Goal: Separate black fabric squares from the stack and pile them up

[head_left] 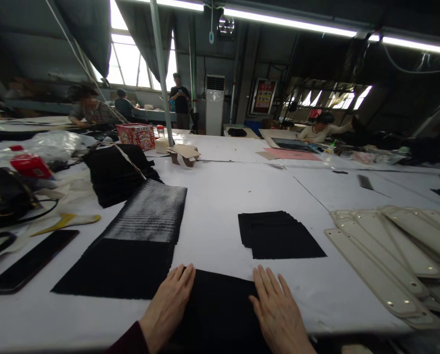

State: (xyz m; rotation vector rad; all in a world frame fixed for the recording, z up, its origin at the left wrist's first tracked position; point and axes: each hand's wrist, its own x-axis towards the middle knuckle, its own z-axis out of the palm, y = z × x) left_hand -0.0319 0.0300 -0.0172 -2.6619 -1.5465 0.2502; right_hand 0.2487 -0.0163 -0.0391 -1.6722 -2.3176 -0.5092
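Black cloth lies at the white table's near edge.
The left hand rests flat at its left edge, fingers close together. The right hand rests at its right edge, fingers a little apart.

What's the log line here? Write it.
left hand: on black sheet, left side | right hand: on sheet, right side | ahead: overlapping black pieces

beyond the flat black fabric piece at the near edge, a bare lane crosses the white-covered table between long black layered sheets and the small black rectangular stack; overlapping beige panels crowd the near right corner.
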